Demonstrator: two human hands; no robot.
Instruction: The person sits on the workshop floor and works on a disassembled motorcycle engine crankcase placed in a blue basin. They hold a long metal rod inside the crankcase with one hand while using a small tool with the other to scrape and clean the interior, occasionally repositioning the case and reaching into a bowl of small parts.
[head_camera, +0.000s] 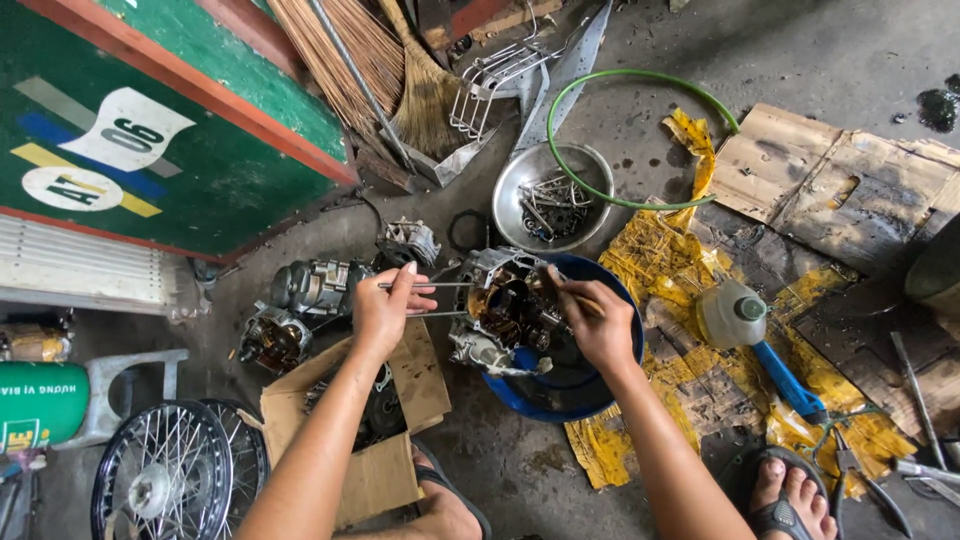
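A greasy metal engine case (505, 310) rests tilted over a blue basin (600, 370) on the concrete floor. My left hand (385, 310) grips the long studs (440, 286) that stick out of the case's left side. My right hand (595, 320) is closed on a small brush whose tip reaches into the open case. Dark oily gears show inside the case.
Other engine parts (300, 305) lie left of the case, beside an open cardboard box (385, 440). A metal bowl of bolts (550, 195), a green hose (640, 80), brooms (370, 60), a plastic bottle (732, 312), yellow cardboard (660, 270), a spoked wheel (165, 470) and hand tools (915, 400) surround me.
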